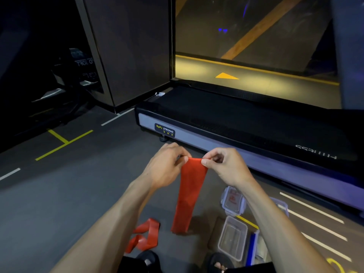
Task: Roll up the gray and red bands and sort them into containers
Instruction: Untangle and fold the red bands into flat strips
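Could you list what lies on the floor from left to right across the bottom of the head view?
Loose red band → hanging red band held by both hands → empty clear container → blue-edged lid.

Looks like a gym, dimly lit. Treadmill deck (246,123) at one o'clock, badged "Body Strong" (164,130). Dark rubber floor (59,194) taped with yellow and white lines (63,143) toward nine o'clock. Mirror panel (254,36) at twelve. Possibly another machine (74,79) at ten o'clock, too dark to tell.
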`<state>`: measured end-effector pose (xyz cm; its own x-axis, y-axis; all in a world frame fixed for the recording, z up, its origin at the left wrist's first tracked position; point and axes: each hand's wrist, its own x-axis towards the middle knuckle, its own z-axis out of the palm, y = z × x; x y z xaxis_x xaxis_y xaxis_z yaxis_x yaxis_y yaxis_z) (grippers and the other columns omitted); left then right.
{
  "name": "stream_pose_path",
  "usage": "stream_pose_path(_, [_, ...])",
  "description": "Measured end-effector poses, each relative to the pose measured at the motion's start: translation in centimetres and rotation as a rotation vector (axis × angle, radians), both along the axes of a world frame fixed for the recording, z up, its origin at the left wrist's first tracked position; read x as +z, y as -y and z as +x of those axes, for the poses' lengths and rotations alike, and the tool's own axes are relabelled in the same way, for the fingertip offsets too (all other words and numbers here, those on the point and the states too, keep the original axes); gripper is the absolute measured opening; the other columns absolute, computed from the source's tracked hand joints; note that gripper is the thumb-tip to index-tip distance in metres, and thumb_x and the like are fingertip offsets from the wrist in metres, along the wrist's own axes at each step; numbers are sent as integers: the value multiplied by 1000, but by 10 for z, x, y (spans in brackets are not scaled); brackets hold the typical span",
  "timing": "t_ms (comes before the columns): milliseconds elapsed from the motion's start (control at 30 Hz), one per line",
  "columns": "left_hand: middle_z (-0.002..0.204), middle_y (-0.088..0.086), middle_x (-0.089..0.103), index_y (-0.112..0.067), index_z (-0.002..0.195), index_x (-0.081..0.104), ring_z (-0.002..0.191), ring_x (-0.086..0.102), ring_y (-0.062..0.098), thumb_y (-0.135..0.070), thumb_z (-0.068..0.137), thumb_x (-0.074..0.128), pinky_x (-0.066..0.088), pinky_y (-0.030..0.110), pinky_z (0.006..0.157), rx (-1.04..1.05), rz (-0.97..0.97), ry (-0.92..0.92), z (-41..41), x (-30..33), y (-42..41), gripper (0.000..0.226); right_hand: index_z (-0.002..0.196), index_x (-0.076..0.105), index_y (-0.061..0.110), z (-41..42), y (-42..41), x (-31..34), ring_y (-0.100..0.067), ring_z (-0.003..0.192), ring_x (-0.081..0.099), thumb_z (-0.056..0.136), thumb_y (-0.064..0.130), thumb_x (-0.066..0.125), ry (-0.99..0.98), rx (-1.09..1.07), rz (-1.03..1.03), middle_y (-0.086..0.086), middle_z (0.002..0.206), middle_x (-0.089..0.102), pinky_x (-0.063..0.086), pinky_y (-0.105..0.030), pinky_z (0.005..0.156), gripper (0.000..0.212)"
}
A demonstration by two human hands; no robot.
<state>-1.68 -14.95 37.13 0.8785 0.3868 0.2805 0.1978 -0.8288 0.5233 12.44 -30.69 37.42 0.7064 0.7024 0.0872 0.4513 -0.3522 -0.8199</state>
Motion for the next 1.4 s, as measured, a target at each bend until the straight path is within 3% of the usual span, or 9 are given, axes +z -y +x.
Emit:
stream_pose_path(167, [91, -13, 71, -33, 102, 74, 89, 63, 5, -20, 96, 68, 49, 28, 89, -27, -215, 45, 0, -3, -2, 16, 80, 77, 22, 0, 5, 5, -12, 76, 65, 89, 25, 79, -112, 33, -65, -5, 85, 76, 49, -27, 72, 10])
stream_pose_path(333, [86, 4, 73, -31, 94, 71, 80, 66, 26, -19, 94, 69, 52, 43, 80, -95, -421, 136, -2, -4, -4, 13, 86, 77, 16, 0, 10, 14, -5, 78, 61, 90, 24, 77, -364, 72, -79, 6, 83, 73, 42, -22, 71, 9])
stream_pose_path(500, [93, -7, 72, -21, 96, 70, 89, 66, 22, -7, 99, 61, 51, 37, 87, -158, -425, 132, -2, -4, 0, 17, 78, 74, 19, 1, 11, 16, -12, 73, 50, 89, 17, 75, -539, 101, -68, 1, 77, 63, 36, -26, 61, 12])
stream_pose_path(633, [91, -14, 69, -21, 99, 69, 86, 63, 5, -4, 100, 58, 48, 22, 85, -172, -439, 139, -1, 0, 5, 21, 80, 71, 15, 4, 12, 17, -10, 64, 48, 90, 11, 72, -719, 116, -23, 1, 70, 60, 35, -25, 59, 11])
stream_pose_path(767, [91, -12, 70, -15, 100, 70, 89, 64, 5, -5, 102, 55, 49, 24, 88, -147, -482, 128, 0, 1, 8, 18, 85, 71, 13, 4, 12, 18, -9, 61, 49, 91, 9, 70, -816, 100, 5, 0, 69, 58, 36, -24, 60, 7])
stream_pose_path(900, [95, -12, 69, -13, 108, 70, 91, 63, 0, -12, 105, 53, 47, 18, 91, -113, -548, 82, 2, 2, 14, 17, 109, 74, 7, 4, 11, 16, -10, 62, 48, 93, 7, 65, -863, 66, 45, -1, 70, 59, 36, -24, 61, 19])
stream_pose_path(1033, [103, 0, 71, -14, 114, 67, 95, 65, 5, -7, 101, 60, 51, 21, 93, -132, -617, 68, 1, 4, 16, 17, 108, 74, 10, 6, 11, 15, -10, 65, 47, 94, 9, 60, -877, 71, 53, 1, 72, 60, 35, -24, 62, 20])
stream_pose_path(1233, [100, 5, 71, -26, 108, 67, 98, 67, 25, -9, 100, 59, 52, 43, 97, -77, -472, 48, 4, -4, 12, 20, 101, 75, 13, 5, 9, 13, -10, 65, 49, 95, 13, 60, -889, 84, 31, 2, 73, 60, 36, -25, 63, 17])
stream_pose_path(1400, [96, -8, 60, -36, 105, 64, 97, 51, 13, -18, 102, 56, 36, 24, 86, 8, -135, 63, 7, -5, 16, 21, 100, 74, 11, 5, 6, 12, -8, 56, 46, 94, 15, 61, -923, 63, 34, 3, 65, 55, 34, -25, 61, 15])
